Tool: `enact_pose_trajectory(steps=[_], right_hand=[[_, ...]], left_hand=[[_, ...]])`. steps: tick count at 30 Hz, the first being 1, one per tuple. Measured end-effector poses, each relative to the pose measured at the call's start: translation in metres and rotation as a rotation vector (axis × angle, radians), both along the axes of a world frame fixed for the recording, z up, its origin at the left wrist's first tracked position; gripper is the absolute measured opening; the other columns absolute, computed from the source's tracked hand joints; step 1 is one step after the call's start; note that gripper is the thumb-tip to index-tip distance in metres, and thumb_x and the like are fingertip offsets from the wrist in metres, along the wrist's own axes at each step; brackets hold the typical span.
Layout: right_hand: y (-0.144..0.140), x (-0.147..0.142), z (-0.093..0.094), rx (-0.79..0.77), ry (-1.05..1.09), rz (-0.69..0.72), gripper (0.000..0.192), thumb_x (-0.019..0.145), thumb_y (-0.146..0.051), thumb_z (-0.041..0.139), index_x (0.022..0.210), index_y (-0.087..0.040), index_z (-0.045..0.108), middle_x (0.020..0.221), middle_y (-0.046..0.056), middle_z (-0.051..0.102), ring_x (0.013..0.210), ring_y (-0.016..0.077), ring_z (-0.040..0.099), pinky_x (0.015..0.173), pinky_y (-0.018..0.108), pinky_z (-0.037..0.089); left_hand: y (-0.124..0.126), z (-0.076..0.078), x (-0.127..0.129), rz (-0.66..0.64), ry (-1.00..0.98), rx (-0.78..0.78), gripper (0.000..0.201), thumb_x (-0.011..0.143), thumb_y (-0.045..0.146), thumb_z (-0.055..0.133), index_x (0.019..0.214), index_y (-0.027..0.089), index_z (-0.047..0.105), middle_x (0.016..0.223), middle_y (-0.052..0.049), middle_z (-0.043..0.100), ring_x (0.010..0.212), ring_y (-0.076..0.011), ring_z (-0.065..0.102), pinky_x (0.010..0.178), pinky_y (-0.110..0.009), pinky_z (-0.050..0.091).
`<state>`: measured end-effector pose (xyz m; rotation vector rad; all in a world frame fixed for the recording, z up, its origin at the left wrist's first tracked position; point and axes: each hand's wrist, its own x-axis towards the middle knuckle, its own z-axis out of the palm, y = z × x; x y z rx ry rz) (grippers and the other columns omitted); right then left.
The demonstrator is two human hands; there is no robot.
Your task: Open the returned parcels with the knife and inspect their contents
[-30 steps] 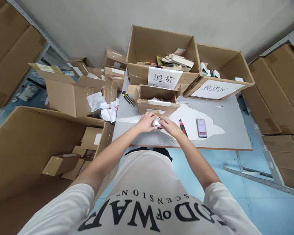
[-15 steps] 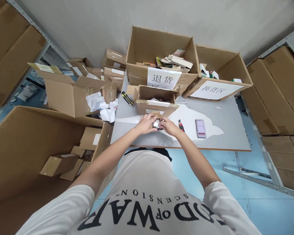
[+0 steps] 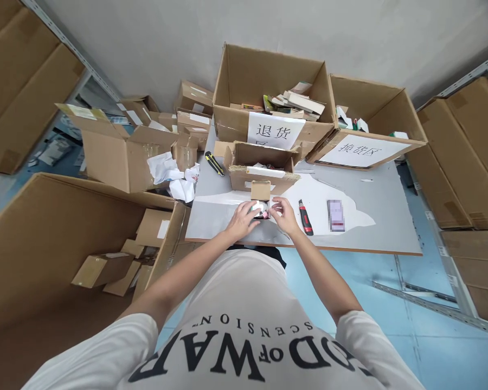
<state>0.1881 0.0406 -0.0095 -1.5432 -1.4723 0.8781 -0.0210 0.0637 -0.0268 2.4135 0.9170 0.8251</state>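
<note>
Well, in the head view, your small cardboard box (image 3: 262, 218) sits near the table's front edge, right before your body, where both hands reach it easily. Take it as the clock's centre.

Your left hand (image 3: 239, 221) is at nine o'clock, grasping the box by that side with fingers and thumb curved around it, seemingly to steady it. Your right hand (image 3: 284, 215) is at three, fingertips bent in at the opposite edge; whether they pinch anything, you cannot tell from here. The flap (image 3: 261, 190) stands raised at twelve, leaving the white and pink contents (image 3: 264, 214) exposed between your hands; what they are is too small to make out.

Beyond the right hand, towards three, lie the red-and-black cutter (image 3: 305, 218) and then the phone (image 3: 336, 215), both apart from the box, probably to leave your hands room. The yellow-and-black cutter (image 3: 214, 163) is between ten and eleven.

Just behind the flap, at twelve, is a labelled open carton (image 3: 244, 180); a larger one (image 3: 231, 120) stands behind it, and another (image 3: 319, 154) at two. Their paper signs face you, presumably so you can read them while standing here. Crumpled paper (image 3: 162, 168) lies around ten.
</note>
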Motion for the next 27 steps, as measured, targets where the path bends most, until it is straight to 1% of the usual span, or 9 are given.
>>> enact_pose_trajectory(steps=[2,4,7,11,15,18,22,24,27], right_hand=[[0.014,-0.001,-0.002,-0.065,0.116,-0.045,0.055,0.079,-0.054,0.062,0.124,-0.025,0.052,0.128,0.014,0.054,0.105,0.0248,0.059,0.090,0.046,0.050],[0.028,0.000,0.001,-0.085,0.254,0.028,0.062,0.076,-0.057,0.064,0.128,-0.026,0.049,0.132,0.013,0.054,0.117,0.0263,0.054,0.097,0.047,0.046],[0.039,0.003,0.011,-0.056,0.327,0.172,0.053,0.076,-0.054,0.067,0.119,-0.026,0.055,0.128,0.010,0.058,0.119,0.0250,0.055,0.102,0.046,0.042],[0.038,0.004,0.030,0.006,0.097,0.276,0.036,0.078,-0.052,0.066,0.100,-0.023,0.062,0.113,0.008,0.066,0.111,0.0247,0.060,0.098,0.046,0.044],[0.034,0.003,0.039,0.152,-0.198,0.400,0.029,0.082,-0.045,0.063,0.099,-0.022,0.065,0.116,0.011,0.064,0.110,0.0260,0.060,0.097,0.045,0.045],[0.031,0.004,0.037,0.213,-0.324,0.425,0.020,0.086,-0.036,0.058,0.099,-0.022,0.064,0.120,0.012,0.062,0.112,0.0260,0.059,0.097,0.045,0.046],[0.023,0.006,0.028,0.256,-0.448,0.452,0.017,0.087,-0.028,0.054,0.100,-0.021,0.062,0.123,0.013,0.059,0.125,0.0280,0.049,0.103,0.048,0.041],[0.019,0.008,0.024,0.256,-0.486,0.446,0.017,0.087,-0.027,0.052,0.100,-0.021,0.062,0.126,0.014,0.056,0.128,0.0289,0.045,0.104,0.050,0.040],[0.015,0.009,0.021,0.233,-0.510,0.435,0.019,0.088,-0.031,0.052,0.100,-0.021,0.063,0.131,0.016,0.049,0.129,0.0302,0.043,0.104,0.052,0.039]], left_hand=[[0.002,-0.002,0.001,-0.024,-0.003,0.020,0.032,0.086,0.024,0.058,0.118,0.021,0.059,0.130,-0.014,0.050,0.124,-0.0295,0.044,0.101,-0.053,0.042],[0.004,-0.004,0.000,-0.043,-0.025,0.016,0.032,0.087,0.021,0.056,0.119,0.022,0.059,0.131,-0.013,0.050,0.125,-0.0286,0.043,0.101,-0.053,0.043],[0.007,-0.008,-0.003,-0.007,-0.073,-0.021,0.031,0.088,0.020,0.055,0.118,0.023,0.059,0.131,-0.012,0.050,0.126,-0.0280,0.044,0.101,-0.054,0.043],[0.012,-0.010,-0.007,0.066,-0.151,-0.093,0.025,0.087,0.020,0.055,0.111,0.021,0.063,0.130,-0.012,0.048,0.123,-0.0260,0.048,0.102,-0.048,0.045],[0.014,-0.011,-0.008,0.132,-0.254,-0.150,0.019,0.085,0.021,0.059,0.103,0.018,0.063,0.124,-0.012,0.050,0.117,-0.0246,0.054,0.101,-0.045,0.047],[0.014,-0.016,-0.006,0.182,-0.372,-0.269,0.023,0.083,0.023,0.062,0.106,0.018,0.060,0.117,-0.011,0.053,0.111,-0.0220,0.058,0.093,-0.040,0.053],[0.014,-0.021,-0.002,0.214,-0.502,-0.406,0.030,0.081,0.025,0.065,0.110,0.019,0.056,0.111,-0.008,0.055,0.103,-0.0177,0.062,0.089,-0.036,0.055],[0.016,-0.019,0.000,0.205,-0.493,-0.401,0.036,0.080,0.026,0.067,0.113,0.020,0.054,0.114,-0.009,0.055,0.104,-0.0184,0.062,0.089,-0.037,0.055],[0.022,-0.010,0.000,0.160,-0.384,-0.311,0.040,0.079,0.028,0.068,0.116,0.021,0.055,0.122,-0.011,0.052,0.113,-0.0225,0.057,0.091,-0.040,0.054]])
